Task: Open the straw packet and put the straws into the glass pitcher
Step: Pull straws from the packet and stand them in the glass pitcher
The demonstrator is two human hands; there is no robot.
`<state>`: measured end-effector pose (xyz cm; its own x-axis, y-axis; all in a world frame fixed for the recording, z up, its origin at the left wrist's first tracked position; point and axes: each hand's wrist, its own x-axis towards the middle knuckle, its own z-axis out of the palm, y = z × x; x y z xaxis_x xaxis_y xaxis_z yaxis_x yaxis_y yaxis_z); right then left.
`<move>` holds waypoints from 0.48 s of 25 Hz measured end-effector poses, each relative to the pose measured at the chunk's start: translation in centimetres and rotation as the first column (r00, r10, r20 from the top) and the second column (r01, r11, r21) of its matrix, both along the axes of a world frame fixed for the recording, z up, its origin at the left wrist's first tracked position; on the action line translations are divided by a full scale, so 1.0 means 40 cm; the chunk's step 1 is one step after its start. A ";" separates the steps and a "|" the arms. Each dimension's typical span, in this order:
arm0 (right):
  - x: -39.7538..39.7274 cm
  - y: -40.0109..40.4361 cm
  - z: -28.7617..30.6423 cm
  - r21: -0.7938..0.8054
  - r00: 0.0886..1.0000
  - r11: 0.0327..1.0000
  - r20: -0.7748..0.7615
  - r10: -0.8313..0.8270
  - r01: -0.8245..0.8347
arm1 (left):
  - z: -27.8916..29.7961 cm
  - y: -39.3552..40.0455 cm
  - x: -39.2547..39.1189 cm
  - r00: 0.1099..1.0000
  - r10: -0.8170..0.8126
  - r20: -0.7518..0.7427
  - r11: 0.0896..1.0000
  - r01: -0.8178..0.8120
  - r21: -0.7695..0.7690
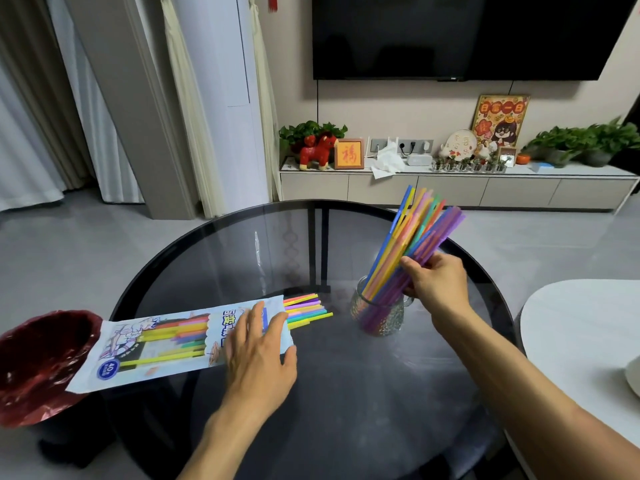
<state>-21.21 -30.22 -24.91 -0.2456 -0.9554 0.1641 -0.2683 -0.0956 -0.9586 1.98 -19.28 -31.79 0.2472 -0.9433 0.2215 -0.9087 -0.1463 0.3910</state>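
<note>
A textured glass pitcher stands right of centre on the round dark glass table. A bundle of coloured straws leans in it, lower ends inside, tops fanned up to the right. My right hand grips this bundle just above the pitcher's rim. The straw packet, pale blue with a clear window, lies flat at the left with its open end toward the pitcher. Several straws stick out of that end. My left hand rests flat on the packet's open end, fingers spread.
A bin lined with a red bag stands at the table's left edge, under the packet's far end. A white table with a dish at its edge sits to the right. A TV cabinet with plants and ornaments lines the back wall.
</note>
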 end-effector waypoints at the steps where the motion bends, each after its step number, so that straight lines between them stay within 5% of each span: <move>1: -0.013 0.005 0.006 -0.017 0.985 1.000 -0.173 -0.014 0.011 | -0.007 -0.001 0.003 0.997 0.012 0.072 0.992 -0.021 0.122; 4: -0.059 0.039 0.048 0.125 0.775 0.992 -0.628 0.067 0.015 | -0.019 -0.001 0.004 0.990 -0.022 0.141 0.942 -0.027 0.334; 8: -0.029 0.118 0.088 0.582 0.620 0.753 -0.477 0.622 -0.308 | -0.010 0.020 0.002 0.981 -0.095 0.168 0.936 0.031 0.351; 10: 0.042 0.156 0.046 0.458 0.512 0.744 -0.540 0.668 -0.487 | 0.000 0.037 -0.004 0.977 -0.136 0.166 0.939 0.073 0.337; 12: 0.120 0.178 -0.043 0.251 0.399 0.817 -0.774 0.492 -0.519 | 0.007 0.052 -0.013 0.968 -0.183 0.172 0.939 0.121 0.321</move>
<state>-16.42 -23.12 -26.61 0.5216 -0.8520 0.0453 -0.7822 -0.4988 -0.3734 1.46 -17.20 -31.53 0.0763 -0.9956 -0.0537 -0.9834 -0.0841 0.1608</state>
